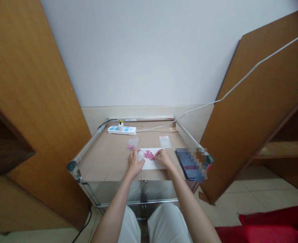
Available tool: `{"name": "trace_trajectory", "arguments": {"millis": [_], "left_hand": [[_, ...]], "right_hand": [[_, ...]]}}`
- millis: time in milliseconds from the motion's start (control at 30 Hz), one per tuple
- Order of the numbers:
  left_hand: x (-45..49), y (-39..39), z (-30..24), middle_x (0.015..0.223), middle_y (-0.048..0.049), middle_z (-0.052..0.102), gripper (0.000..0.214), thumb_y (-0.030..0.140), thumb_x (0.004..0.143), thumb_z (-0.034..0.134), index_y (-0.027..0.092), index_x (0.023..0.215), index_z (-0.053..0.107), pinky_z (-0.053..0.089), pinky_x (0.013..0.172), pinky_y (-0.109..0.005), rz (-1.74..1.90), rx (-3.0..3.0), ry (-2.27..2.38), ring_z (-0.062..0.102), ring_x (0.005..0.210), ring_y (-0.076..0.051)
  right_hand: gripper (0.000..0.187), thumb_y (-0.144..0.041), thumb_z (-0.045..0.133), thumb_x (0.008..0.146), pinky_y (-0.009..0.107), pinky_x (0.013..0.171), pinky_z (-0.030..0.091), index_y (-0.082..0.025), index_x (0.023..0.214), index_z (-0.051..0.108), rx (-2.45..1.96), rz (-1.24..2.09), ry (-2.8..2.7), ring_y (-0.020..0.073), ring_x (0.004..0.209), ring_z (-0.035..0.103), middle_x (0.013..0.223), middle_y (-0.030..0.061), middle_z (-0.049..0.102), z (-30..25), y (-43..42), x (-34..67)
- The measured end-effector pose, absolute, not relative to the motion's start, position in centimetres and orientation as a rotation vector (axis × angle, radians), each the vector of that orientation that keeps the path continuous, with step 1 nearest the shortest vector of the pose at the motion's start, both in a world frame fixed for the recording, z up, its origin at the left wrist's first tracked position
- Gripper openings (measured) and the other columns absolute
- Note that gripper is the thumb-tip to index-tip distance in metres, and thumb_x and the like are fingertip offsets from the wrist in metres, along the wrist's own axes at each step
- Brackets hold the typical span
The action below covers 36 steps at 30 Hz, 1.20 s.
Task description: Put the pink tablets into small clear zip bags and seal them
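Observation:
A small pile of pink beads (149,155) lies on a white sheet (153,165) near the front of the table. My left hand (136,164) is at the sheet's left side, its thumb and fingers closed around a small clear plastic bag (141,155) beside the pile. At the pile's right edge, my right hand (164,158) has its fingertips pinched together; anything between them is too small to make out. Behind my left hand rests a clear bag with pink beads inside (132,145). Another flat, whitish bag (165,141) lies behind my right hand.
A white power strip (122,130) with a plug sits at the back left, its white cable (197,109) running off right. A dark tablet-like object (188,163), partly blurred, lies at the right edge. Wooden panels (41,114) flank the metal-railed table (98,162).

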<state>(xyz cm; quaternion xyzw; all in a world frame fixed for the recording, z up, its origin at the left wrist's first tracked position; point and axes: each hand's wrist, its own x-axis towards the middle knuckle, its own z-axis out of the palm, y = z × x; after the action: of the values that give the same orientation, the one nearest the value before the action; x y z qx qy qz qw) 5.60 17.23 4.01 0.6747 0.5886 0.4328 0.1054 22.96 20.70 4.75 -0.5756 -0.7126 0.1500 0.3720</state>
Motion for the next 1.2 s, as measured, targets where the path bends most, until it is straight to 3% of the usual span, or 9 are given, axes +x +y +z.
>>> {"name": "trace_trajectory", "arguments": {"millis": [500,700,967,1200], "left_hand": [[5.6,17.0,4.3,0.104,-0.0066,0.046,0.044,0.018,0.063,0.050,0.019,0.105,0.037,0.030,0.088,-0.035,1.215,1.974,1.732,0.041,0.101,-0.020],[5.7,17.1,4.1,0.102,-0.0060,0.046,0.045,0.017,0.062,0.051,0.019,0.105,0.037,0.031,0.088,-0.035,1.248,1.971,1.706,0.041,0.100,-0.020],[5.7,17.3,3.8,0.102,-0.0061,0.047,0.045,0.016,0.061,0.051,0.019,0.104,0.038,0.032,0.086,-0.034,1.303,1.965,1.609,0.042,0.100,-0.019],[5.7,17.4,3.5,0.103,-0.0055,0.047,0.046,0.016,0.062,0.051,0.020,0.105,0.037,0.032,0.087,-0.033,1.361,1.977,1.516,0.042,0.100,-0.018]], "right_hand": [[0.010,-0.017,0.056,0.061,0.024,0.069,0.037,-0.014,0.064,0.065,-1.724,0.265,-2.069,0.0196,0.080,0.055,0.078,0.0110,0.063,7.1,20.0,22.4],[0.009,-0.020,0.056,0.063,0.024,0.075,0.037,-0.013,0.065,0.062,-1.426,0.411,-1.923,0.0157,0.081,0.054,0.080,0.0076,0.061,8.4,20.5,21.6],[0.009,-0.018,0.054,0.065,0.022,0.064,0.040,-0.013,0.064,0.061,-1.217,0.605,-1.942,0.0129,0.068,0.055,0.072,0.0046,0.062,8.2,20.2,18.2],[0.015,-0.022,0.052,0.069,0.024,0.071,0.039,-0.014,0.064,0.064,-1.144,0.673,-2.058,0.0154,0.080,0.056,0.078,0.0065,0.064,8.4,20.4,17.7]]}}
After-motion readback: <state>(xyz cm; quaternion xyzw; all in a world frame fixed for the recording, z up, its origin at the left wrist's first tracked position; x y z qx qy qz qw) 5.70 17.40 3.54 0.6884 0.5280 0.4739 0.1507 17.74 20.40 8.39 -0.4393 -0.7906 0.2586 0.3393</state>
